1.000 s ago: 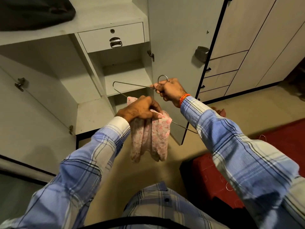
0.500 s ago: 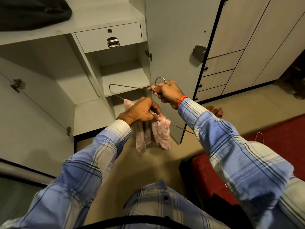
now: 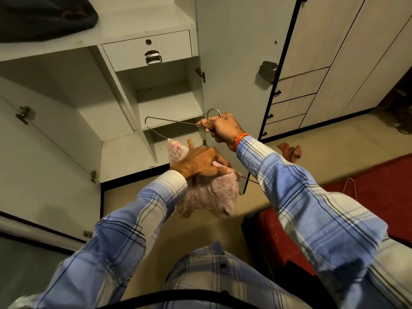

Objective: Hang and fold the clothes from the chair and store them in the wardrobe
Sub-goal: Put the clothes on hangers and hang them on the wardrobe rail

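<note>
Pink floral garment (image 3: 209, 195) hangs bunched over the lower wire of a metal hanger (image 3: 156, 127), at the centre of the view. A second ago it dangled long and narrow below the wire; now it sits gathered higher and wider, so the cloth has been drawn further across the bar. That suggests the draping step is nearly finished, with hanging in the wardrobe (image 3: 66, 112) yet to come.

Left hand (image 3: 198, 162) lies on top of the garment, fingers curled into the fabric and holding it against the wire, index finger raised. At 1 o'clock from it, the right hand (image 3: 223, 128) is closed tight round the hanger's neck just below the hook, keeping the frame roughly level.

Further out, at 12 o'clock, the wardrobe stands with doors swung wide, showing bare shelves and a small drawer (image 3: 147, 50). At 3 o'clock a second hanger (image 3: 350, 186) rests on a red surface (image 3: 379, 175), and a reddish cloth (image 3: 289, 150) lies on the floor.
</note>
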The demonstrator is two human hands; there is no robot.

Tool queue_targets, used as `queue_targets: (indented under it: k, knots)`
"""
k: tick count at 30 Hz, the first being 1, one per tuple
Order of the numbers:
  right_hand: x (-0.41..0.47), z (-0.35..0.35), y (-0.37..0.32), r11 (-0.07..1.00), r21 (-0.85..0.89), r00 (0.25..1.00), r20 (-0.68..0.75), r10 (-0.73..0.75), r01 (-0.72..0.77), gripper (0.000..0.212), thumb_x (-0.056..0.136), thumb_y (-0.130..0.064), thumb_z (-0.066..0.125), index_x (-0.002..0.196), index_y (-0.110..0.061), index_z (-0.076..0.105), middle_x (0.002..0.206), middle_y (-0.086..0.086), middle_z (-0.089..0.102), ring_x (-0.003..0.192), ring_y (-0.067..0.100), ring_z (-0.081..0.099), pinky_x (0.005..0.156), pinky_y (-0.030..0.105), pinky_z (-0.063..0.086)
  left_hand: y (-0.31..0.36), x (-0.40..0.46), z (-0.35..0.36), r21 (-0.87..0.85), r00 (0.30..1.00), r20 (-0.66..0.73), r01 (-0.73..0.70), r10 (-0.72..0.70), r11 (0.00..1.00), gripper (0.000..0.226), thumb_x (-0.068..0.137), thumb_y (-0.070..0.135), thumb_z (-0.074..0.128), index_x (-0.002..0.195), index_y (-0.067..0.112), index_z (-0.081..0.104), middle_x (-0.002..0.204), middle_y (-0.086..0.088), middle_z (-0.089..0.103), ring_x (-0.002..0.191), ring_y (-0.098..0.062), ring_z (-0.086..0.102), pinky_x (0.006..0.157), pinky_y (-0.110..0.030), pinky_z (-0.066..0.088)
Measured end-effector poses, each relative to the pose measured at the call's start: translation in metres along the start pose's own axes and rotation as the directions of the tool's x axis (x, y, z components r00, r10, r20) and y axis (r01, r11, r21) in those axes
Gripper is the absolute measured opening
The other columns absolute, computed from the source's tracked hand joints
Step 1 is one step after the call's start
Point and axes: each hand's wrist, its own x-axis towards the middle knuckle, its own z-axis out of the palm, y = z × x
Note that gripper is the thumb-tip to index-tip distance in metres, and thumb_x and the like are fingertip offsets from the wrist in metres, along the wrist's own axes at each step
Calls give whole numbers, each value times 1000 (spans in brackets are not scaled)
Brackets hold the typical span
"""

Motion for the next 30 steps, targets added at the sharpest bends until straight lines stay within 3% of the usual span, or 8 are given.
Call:
queue_targets:
  k: [2, 5, 9, 14, 18, 23, 27, 30]
  knots:
    - [0, -2, 0, 1000, -2, 1000, 4, -5, 5, 21, 96, -12, 55, 101, -4, 74, 61, -2, 52, 48, 7, 36, 40, 20, 25, -4, -2, 1, -15, 998, -39, -59, 58, 998, 46, 82, 59, 64, 124, 40, 63, 129, 9, 64, 121, -20, 55, 114, -55, 26]
    - [0, -6, -1, 1000, 10, 1000, 8, -11, 11, 20, 95, -11, 55, 99, -3, 73, 62, -2, 51, 48, 7, 35, 41, 21, 23, -12, -5, -1, -290, 973, -227, -110, 43, 951, 34, 74, 39, 81, 104, 25, 73, 104, 9, 72, 96, -9, 65, 93, -36, 51]
    - [0, -6, -5, 999, 25, 1000, 2, -23, 23, 19, 95, -10, 55, 93, -7, 73, 61, -2, 52, 48, 8, 35, 41, 21, 23, -14, -9, -6, -270, 967, -237, -155, 91, 950, 17, 76, 35, 80, 90, 27, 78, 90, 12, 75, 84, -4, 67, 86, -29, 53]
    - [0, -3, -9, 999, 26, 999, -7, -39, 39, 23, 95, -10, 54, 84, -14, 73, 61, -1, 52, 50, 9, 35, 42, 21, 24, -6, -10, -3, -86, 958, -256, -158, 132, 984, 40, 80, 67, 54, 99, 40, 76, 95, 14, 75, 82, -7, 66, 84, -29, 44]
    - [-2, -1, -8, 999, 17, 999, 3, -40, 40, 23, 95, -11, 54, 82, -15, 72, 62, -1, 51, 50, 9, 35, 42, 21, 24, -1, -10, -2, -7, 957, -257, -143, 137, 990, 38, 84, 65, 58, 100, 35, 77, 90, 11, 75, 68, -7, 52, 81, -29, 44]
    - [-1, -7, -7, 999, -12, 998, 41, -46, 46, 19, 96, -13, 55, 89, -11, 73, 64, -1, 52, 49, 7, 35, 42, 21, 23, -10, -11, -4, 23, 951, -287, -112, 114, 993, 48, 84, 68, 53, 102, 30, 77, 97, 6, 75, 86, -17, 66, 85, -35, 49]
    - [0, -15, -9, 998, -11, 997, 46, -58, 59, 20, 96, -13, 55, 89, -13, 73, 66, 0, 52, 50, 8, 35, 42, 20, 24, -32, -22, -20, 36, 934, -338, -113, 118, 993, 46, 88, 63, 54, 103, 26, 75, 101, 4, 74, 91, -16, 67, 88, -37, 49]
    - [0, -20, -9, 998, -28, 997, 54, -56, 57, 22, 96, -12, 54, 87, -15, 74, 67, 1, 53, 51, 8, 35, 43, 21, 24, -51, -31, -32, 0, 938, -344, -40, 37, 999, 47, 87, 61, 56, 106, 22, 73, 102, 2, 73, 92, -17, 65, 85, -35, 51]
